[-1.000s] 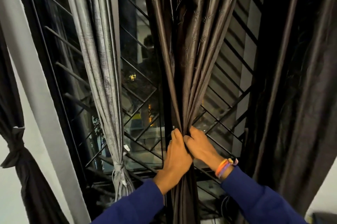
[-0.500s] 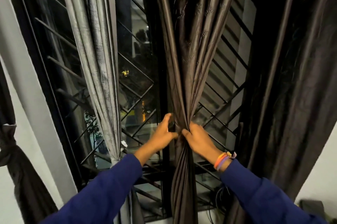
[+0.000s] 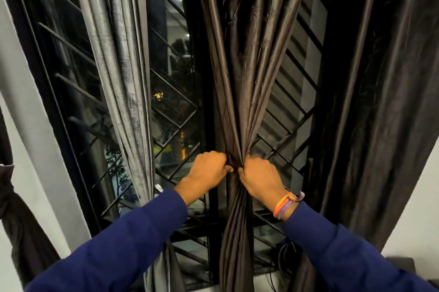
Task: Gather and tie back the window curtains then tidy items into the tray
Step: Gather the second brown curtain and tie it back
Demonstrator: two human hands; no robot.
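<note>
Brown curtain [image 3: 240,92] hangs at window centre, bunched to narrow waist. Left hand [image 3: 209,169] and right hand [image 3: 257,178] meet at waist, fingers curled tight round gathered fabric. Grey curtain [image 3: 118,73] hangs left, dark curtain [image 3: 380,106] right.

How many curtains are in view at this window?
4. A dark tied curtain at far left, a grey curtain left of centre, the brown curtain both hands grip at centre, and a dark loose curtain at right. Others may hang outside the frame.
</note>
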